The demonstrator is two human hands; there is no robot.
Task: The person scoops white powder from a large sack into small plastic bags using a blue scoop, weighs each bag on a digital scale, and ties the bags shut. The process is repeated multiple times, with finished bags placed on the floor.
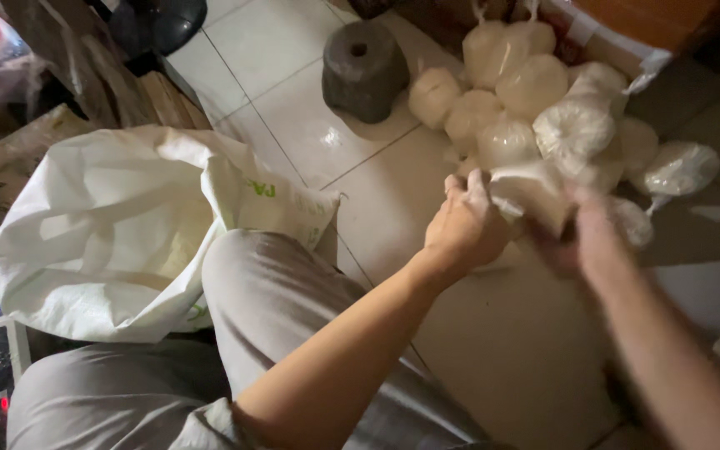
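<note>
Both hands meet on a small clear plastic bag filled with white grains (533, 193), which sits at the near edge of a heap of similar tied white-filled plastic bags (543, 108) on the pale tiled floor (293, 92). The left hand (464, 225) has its fingers curled tight around the bag's near end. The right hand (589, 237) is blurred; it presses against the same bag, but its grip cannot be told. Left of the heap stands a grey stone cylinder with a hole on top (364, 68). Farther left of the heap lies a large open white woven sack (118, 225), beside the person's grey-trousered knee (268, 283).
</note>
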